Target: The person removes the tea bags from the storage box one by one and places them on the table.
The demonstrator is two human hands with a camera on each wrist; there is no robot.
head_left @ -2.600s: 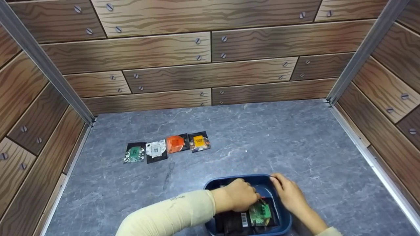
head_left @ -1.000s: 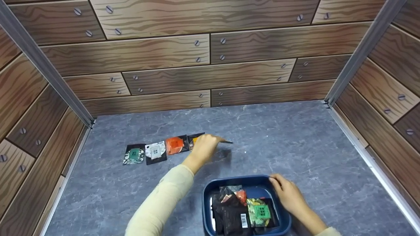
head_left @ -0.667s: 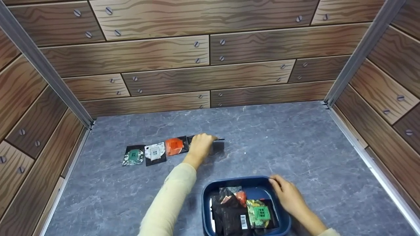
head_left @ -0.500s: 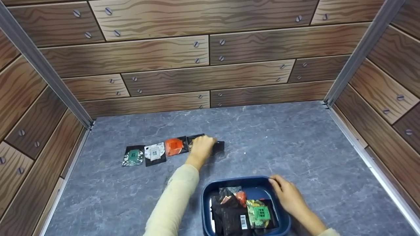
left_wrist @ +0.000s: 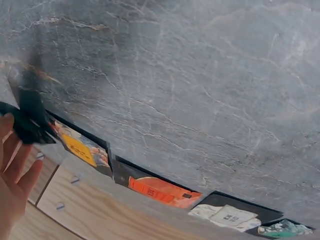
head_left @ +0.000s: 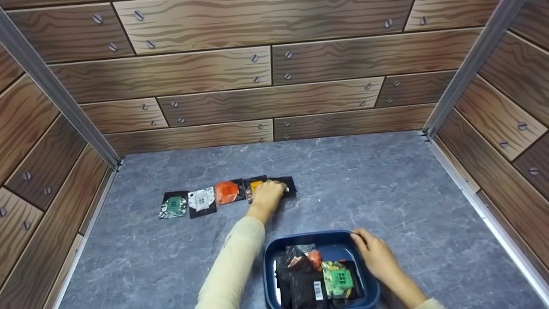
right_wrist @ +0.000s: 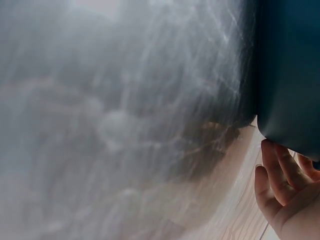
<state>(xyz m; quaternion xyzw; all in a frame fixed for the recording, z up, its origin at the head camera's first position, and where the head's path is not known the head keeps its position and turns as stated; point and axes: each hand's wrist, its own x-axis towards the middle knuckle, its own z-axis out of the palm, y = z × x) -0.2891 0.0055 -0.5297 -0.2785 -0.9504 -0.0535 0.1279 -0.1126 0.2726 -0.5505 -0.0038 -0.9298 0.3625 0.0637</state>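
In the head view my left hand (head_left: 268, 196) holds a small black packet (head_left: 290, 183) at the right end of a row. The left wrist view shows the fingers and thumb pinching this dark packet (left_wrist: 31, 122). To its left lie a yellow-labelled packet (head_left: 255, 186), partly behind the hand, an orange packet (head_left: 227, 192), a white one (head_left: 201, 200) and a green-labelled one (head_left: 174, 204). My right hand (head_left: 379, 256) grips the far right corner of a blue tub (head_left: 319, 235); in the right wrist view its fingers touch the tub's outer side (right_wrist: 290, 75).
Inside the tub are several dark packets (head_left: 305, 285) and a green and yellow packet (head_left: 339, 279) lying face up. The grey marbled surface (head_left: 364, 180) is closed in by wood-patterned walls (head_left: 214, 86) at the back and both sides.
My left hand has gone from the tub to the row's right end, bringing the black packet, which has come down flatter beside the yellow-labelled one. The right hand has stayed at the tub's corner.
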